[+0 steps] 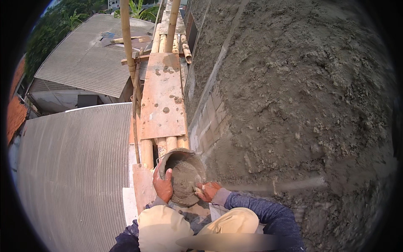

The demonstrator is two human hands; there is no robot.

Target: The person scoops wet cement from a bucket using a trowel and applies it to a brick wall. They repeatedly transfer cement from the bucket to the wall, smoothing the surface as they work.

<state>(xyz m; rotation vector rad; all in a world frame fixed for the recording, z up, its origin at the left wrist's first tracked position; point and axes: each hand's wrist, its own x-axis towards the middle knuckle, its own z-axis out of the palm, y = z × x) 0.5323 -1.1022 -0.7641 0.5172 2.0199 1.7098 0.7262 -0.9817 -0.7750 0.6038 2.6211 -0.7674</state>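
A round bucket [200,160] of wet grey mortar [183,176] stands tilted on the scaffold walkway in front of me. My left hand [163,185] is closed on the bucket's left side, with the thumb up along the rim. At the bucket's right inner side, my right hand [208,191] is closed around a pale handle [197,190], which looks like that of a trowel. The tool's blade cannot be made out against the mortar.
A mortar-spattered board [163,101] lies ahead over bamboo poles [171,143]. Upright bamboo [126,38] stands along the left edge. Corrugated roofs [79,155] lie below to the left. Close on the right rises a wall [294,96] covered in rough grey mortar.
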